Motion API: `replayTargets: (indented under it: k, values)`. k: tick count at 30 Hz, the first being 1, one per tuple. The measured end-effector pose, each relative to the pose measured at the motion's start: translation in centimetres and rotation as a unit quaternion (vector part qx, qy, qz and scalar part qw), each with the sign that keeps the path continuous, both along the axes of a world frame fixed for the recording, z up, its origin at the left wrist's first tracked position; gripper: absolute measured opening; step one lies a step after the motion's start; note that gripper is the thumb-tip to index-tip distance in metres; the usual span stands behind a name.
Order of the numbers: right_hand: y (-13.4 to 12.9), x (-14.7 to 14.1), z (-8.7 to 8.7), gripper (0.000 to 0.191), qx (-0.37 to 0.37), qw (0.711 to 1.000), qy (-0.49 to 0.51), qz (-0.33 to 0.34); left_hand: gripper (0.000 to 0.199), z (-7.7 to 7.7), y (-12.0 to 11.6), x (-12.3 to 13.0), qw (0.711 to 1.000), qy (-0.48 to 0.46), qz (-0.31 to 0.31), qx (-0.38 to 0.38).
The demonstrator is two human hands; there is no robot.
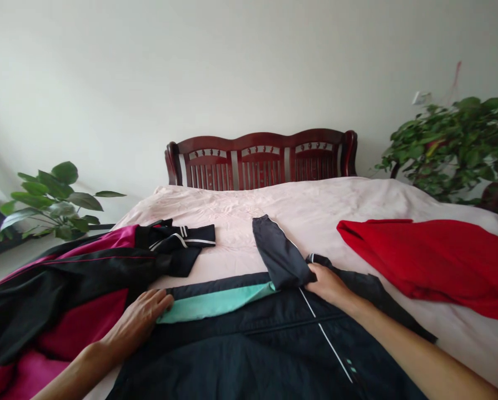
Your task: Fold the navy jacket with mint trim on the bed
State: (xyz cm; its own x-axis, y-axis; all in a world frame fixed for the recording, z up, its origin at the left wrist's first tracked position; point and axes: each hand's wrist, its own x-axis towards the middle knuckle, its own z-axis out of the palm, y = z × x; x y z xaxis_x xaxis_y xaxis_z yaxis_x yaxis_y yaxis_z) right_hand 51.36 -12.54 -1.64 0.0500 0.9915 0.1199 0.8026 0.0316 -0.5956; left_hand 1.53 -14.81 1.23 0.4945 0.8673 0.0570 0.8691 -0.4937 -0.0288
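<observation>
A dark navy jacket [232, 355] with white piping and a mint-green band [219, 304] along its far edge lies spread on the bed in front of me. My left hand [144, 311] is closed at the jacket's left far corner, fingers curled over the end of the mint band; its thumb is hidden. My right hand [326, 284] grips the jacket near the base of a dark sleeve [276, 250], which points up and away across the bed. Folds of dark cloth cover some of the right fingertips.
Black-and-magenta clothing [86, 311] lies at left, with a black striped piece [190, 244] beyond it. Folded red cloth [432, 261] rests at right on the pink bedsheet [232, 211]. Behind the bed stands a dark wooden headboard [259, 161], with leafy plants [61, 200] on both sides.
</observation>
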Motion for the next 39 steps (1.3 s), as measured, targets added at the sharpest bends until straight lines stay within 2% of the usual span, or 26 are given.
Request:
replayTargets:
  k: [2,5,8,9,12,15,18,21,23,25,27,28,29,30,31,32,33,34,37,39]
  values:
    - [-0.9,0.4,-0.5,0.032,-0.01,1.0,0.001,0.015,0.04,0.7,-0.5,0.3,0.999,0.024,0.019,-0.045]
    - [-0.8,0.9,0.1,0.026,-0.072,0.996,0.041,0.039,0.042,2.6,-0.4,1.6,0.994,0.054,0.037,-0.089]
    - [0.5,1.3,1.6,0.014,-0.151,0.981,0.106,0.061,0.033,3.8,0.0,4.6,0.994,-0.014,0.0,-0.108]
    - [1.1,1.4,2.2,0.016,-0.163,0.977,0.12,0.059,0.036,3.9,0.1,5.9,0.992,-0.056,-0.022,-0.112]
    - [3.6,1.3,3.5,0.031,-0.163,0.978,0.129,0.023,0.054,2.9,0.3,10.6,0.974,-0.146,-0.087,-0.148]
    - [6.1,0.5,3.9,0.037,-0.166,0.978,0.124,-0.027,0.063,0.9,0.3,14.5,0.956,-0.145,-0.151,-0.207]
    - [7.7,-0.9,3.5,0.033,-0.168,0.974,0.136,-0.069,0.063,-0.8,0.2,16.4,0.947,-0.122,-0.204,-0.218]
    - [8.0,-2.5,3.1,0.02,-0.146,0.969,0.183,-0.08,0.064,-1.3,0.4,16.4,0.944,-0.114,-0.219,-0.218]
    - [7.6,-3.4,3.6,0.015,-0.129,0.962,0.231,-0.063,0.063,-1.2,0.5,16.1,0.941,-0.117,-0.219,-0.231]
    - [6.7,-3.9,4.7,0.026,-0.112,0.952,0.283,-0.023,0.06,-1.3,0.6,15.9,0.932,-0.152,-0.216,-0.25]
    - [5.4,-3.9,6.1,0.043,-0.09,0.921,0.371,0.076,0.051,-1.4,0.8,16.1,0.91,-0.249,-0.184,-0.276]
    - [4.6,-3.7,6.7,0.049,-0.085,0.894,0.418,0.14,0.046,-1.5,1.1,16.3,0.886,-0.326,-0.149,-0.295]
    - [3.9,-3.5,7.2,0.053,-0.089,0.862,0.457,0.201,0.042,-1.6,1.4,16.7,0.84,-0.422,-0.1,-0.326]
    - [3.1,-3.2,7.5,0.052,-0.104,0.833,0.482,0.251,0.04,-1.6,1.8,17.1,0.772,-0.521,-0.041,-0.362]
    - [2.3,-2.9,7.6,0.05,-0.125,0.815,0.491,0.281,0.038,-1.6,2.4,17.5,0.691,-0.603,0.017,-0.398]
    - [1.7,-2.7,7.5,0.047,-0.151,0.81,0.487,0.291,0.037,-1.5,3.0,18.0,0.612,-0.659,0.066,-0.432]
    - [1.1,-2.5,7.3,0.044,-0.175,0.81,0.479,0.289,0.037,-1.4,3.7,18.6,0.548,-0.689,0.103,-0.463]
    - [0.7,-2.5,6.9,0.041,-0.194,0.811,0.473,0.285,0.037,-1.3,4.4,19.1,0.506,-0.699,0.131,-0.488]
    - [0.1,-2.7,5.8,0.034,-0.217,0.809,0.471,0.278,0.032,-1.1,6.1,20.7,0.455,-0.697,0.173,-0.527]
    - [0.2,-3.0,5.4,0.025,-0.207,0.823,0.454,0.273,0.023,-1.1,6.7,21.5,0.423,-0.708,0.185,-0.534]
